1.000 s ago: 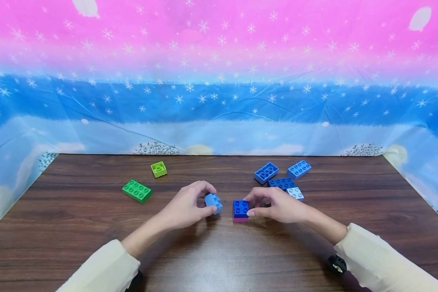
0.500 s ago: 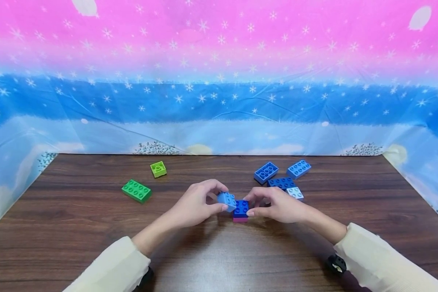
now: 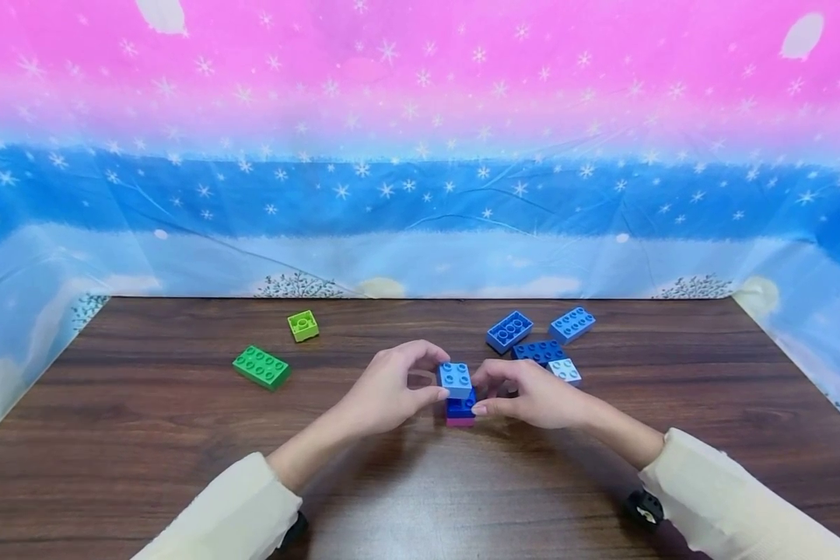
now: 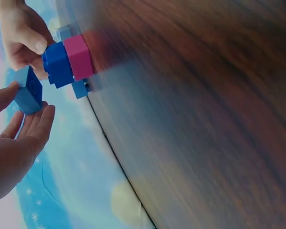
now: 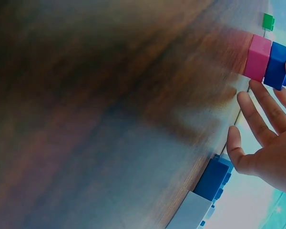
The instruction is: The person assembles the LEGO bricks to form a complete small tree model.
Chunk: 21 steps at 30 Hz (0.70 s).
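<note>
My left hand (image 3: pixel 392 393) pinches a light blue toy brick (image 3: pixel 455 380) between thumb and fingers, studs up. It hangs over a dark blue brick (image 3: pixel 460 408), and the left wrist view shows a gap between the two. The dark blue brick (image 4: pixel 58 66) sits on a pink brick (image 4: pixel 79 57), which stands on the table. Thumb and fingertips of my right hand (image 3: pixel 532 394) grip the dark blue brick from its right side. In the right wrist view, the pink brick (image 5: pixel 258 57) shows below those fingers, while the light blue brick is out of frame.
To the left lie a green brick (image 3: pixel 261 367) and an upturned lime brick (image 3: pixel 303 326). Behind my right hand are an upturned blue brick (image 3: pixel 509 332), a medium blue brick (image 3: pixel 572 325), a navy brick (image 3: pixel 537 352) and a pale blue brick (image 3: pixel 565 371). A snowflake-patterned cloth (image 3: pixel 420 194) borders the table's back.
My left hand has carried the light blue brick rightward and levelled it, from beside the stack to above the dark blue brick. The right hand keeps its place at the stack.
</note>
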### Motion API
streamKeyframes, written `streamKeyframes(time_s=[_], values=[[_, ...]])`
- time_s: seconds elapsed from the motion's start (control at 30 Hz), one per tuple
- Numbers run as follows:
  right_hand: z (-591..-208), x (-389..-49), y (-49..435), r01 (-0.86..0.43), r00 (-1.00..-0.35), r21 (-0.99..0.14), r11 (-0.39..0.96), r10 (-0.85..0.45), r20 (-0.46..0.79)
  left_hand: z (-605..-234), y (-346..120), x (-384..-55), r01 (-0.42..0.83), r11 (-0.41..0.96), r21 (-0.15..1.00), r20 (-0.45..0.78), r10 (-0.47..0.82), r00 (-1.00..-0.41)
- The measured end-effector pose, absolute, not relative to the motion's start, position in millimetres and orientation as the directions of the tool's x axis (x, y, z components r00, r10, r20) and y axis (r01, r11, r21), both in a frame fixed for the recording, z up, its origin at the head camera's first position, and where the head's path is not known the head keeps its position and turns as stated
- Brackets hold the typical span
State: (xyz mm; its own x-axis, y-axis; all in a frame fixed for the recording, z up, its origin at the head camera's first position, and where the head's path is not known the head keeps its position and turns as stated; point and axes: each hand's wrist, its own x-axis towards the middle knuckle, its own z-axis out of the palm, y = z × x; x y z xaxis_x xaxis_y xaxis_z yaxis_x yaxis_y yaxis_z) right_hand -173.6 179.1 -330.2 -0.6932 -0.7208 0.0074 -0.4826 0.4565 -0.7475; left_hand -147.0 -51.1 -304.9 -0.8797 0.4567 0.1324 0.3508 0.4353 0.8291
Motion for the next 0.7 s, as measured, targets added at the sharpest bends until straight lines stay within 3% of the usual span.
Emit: streamKeyframes(time_s=[0.7], values=[[-328.4,-170.7,177.0,-0.480,-0.701,-0.741,0.469,-0.713,0.003,-312.2,-44.2,-146.8,0.355,0.449,0.820,0.111,0.484,-0.868]])
